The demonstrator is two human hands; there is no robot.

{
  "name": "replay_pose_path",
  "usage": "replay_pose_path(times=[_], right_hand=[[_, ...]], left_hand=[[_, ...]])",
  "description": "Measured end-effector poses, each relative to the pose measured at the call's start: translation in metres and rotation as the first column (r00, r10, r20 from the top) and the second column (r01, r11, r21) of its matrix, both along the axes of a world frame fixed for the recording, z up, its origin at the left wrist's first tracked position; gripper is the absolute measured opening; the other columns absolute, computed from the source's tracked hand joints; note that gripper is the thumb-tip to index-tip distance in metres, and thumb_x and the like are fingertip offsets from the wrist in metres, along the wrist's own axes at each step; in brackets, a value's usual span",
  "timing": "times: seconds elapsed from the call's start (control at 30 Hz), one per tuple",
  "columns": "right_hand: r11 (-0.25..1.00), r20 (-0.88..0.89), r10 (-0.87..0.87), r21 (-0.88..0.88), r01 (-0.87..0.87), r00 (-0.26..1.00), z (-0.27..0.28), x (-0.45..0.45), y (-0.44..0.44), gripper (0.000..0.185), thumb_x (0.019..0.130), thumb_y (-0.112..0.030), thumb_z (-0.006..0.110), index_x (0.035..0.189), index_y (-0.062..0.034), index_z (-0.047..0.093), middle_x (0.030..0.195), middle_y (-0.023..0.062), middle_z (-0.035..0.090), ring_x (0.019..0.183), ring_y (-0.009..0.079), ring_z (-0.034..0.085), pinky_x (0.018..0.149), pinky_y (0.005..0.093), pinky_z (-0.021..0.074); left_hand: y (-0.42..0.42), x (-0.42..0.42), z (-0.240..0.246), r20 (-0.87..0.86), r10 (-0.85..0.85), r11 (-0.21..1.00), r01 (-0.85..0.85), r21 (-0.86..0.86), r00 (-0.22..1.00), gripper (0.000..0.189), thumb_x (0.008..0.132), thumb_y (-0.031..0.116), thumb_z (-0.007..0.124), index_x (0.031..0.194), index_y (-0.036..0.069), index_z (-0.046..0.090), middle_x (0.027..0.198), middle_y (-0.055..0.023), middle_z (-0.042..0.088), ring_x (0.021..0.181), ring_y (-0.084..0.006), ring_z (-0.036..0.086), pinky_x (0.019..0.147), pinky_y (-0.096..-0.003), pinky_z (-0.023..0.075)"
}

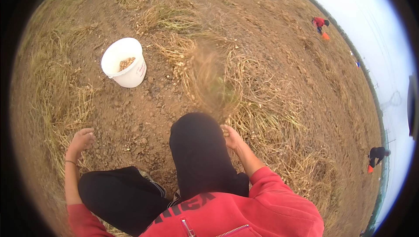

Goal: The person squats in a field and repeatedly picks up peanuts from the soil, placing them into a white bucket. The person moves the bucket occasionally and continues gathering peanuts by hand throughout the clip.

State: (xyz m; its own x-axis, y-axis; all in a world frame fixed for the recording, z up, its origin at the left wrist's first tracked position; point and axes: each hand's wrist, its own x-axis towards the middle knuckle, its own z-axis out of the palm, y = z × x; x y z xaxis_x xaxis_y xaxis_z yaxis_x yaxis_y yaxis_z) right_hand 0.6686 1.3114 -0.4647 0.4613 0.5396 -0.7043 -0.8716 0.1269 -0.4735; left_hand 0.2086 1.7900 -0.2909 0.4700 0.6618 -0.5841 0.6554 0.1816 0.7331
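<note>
My left hand (82, 140) is out at the left above the soil, fingers apart and slightly curled, with nothing seen in it. Beside my raised knee, my right hand (231, 137) has its fingers around peanuts in their shells (226, 132). A blurred bunch of dried peanut plants (212, 76) is just beyond that knee; whether the right hand touches it cannot be told. Ahead on the left, a white plastic bucket (130, 78) stands on the soil with some unshelled peanuts (126, 63) at its bottom.
Pulled peanut plants (262, 106) lie in a row on the right, and more dry plants (65, 89) on the left. Bare soil (131, 116) shows between them. Far off at the right, a person in red (319, 22) and one in dark clothes (377, 153) bend beside orange containers.
</note>
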Motion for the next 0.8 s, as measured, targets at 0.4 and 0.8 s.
replay_pose_path(times=[0.4,0.8], right_hand=[[0.863,0.366,0.417,0.129,-0.489,0.832,0.174,0.033,0.321,0.032,0.104,-0.03,0.044,0.12,-0.0028,0.047,0.11,0.0146,0.06,0.111,0.029,0.06,0.095,0.0384,0.0549],[0.875,0.989,0.134,-0.147,-0.461,-0.061,0.205,-0.117,0.472,0.056,0.096,-0.034,0.049,0.138,0.0032,0.043,0.144,0.0231,0.043,0.137,0.0358,0.037,0.115,0.0412,0.0289]], left_hand=[[0.022,0.008,-0.037,-0.103,-0.169,0.977,0.181,0.116,0.98,0.039,0.089,0.026,0.065,0.12,0.004,0.066,0.094,-0.006,0.071,0.081,-0.0135,0.065,0.07,-0.0305,0.0525],[0.02,0.128,-0.021,-0.357,-0.399,0.582,0.534,0.613,0.844,0.041,0.076,0.022,0.073,0.111,0.002,0.067,0.114,-0.0181,0.066,0.106,-0.0328,0.063,0.097,-0.0395,0.0474]])
